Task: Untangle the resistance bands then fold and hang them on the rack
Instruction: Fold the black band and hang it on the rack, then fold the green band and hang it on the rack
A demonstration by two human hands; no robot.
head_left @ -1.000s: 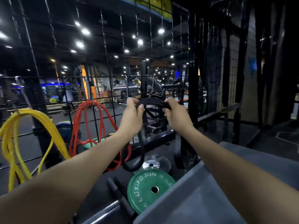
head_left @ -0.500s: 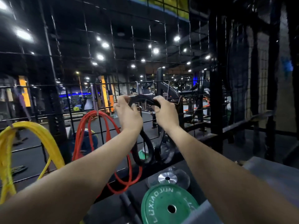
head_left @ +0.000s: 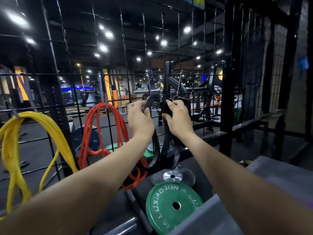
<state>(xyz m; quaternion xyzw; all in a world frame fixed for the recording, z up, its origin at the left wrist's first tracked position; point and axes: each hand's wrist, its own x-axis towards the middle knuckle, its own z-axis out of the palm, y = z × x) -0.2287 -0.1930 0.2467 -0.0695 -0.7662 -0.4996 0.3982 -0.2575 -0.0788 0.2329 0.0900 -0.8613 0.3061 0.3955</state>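
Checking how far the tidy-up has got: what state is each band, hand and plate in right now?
Black band: folded, held up at a hook, loops dangling.
Red band: hung on a hook.
Yellow band: hung on a hook.
Left hand: gripping the black band.
Right hand: gripping the black band.
Green weight plate: lying flat.

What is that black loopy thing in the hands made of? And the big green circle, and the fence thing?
The black band looks like matte rubber: it droops in soft loops from both hands. The green plate seems rubber-coated, dull with raised letters, though its core is hidden. The wire grid looks like thin metal rods painted black, straight and stiff.
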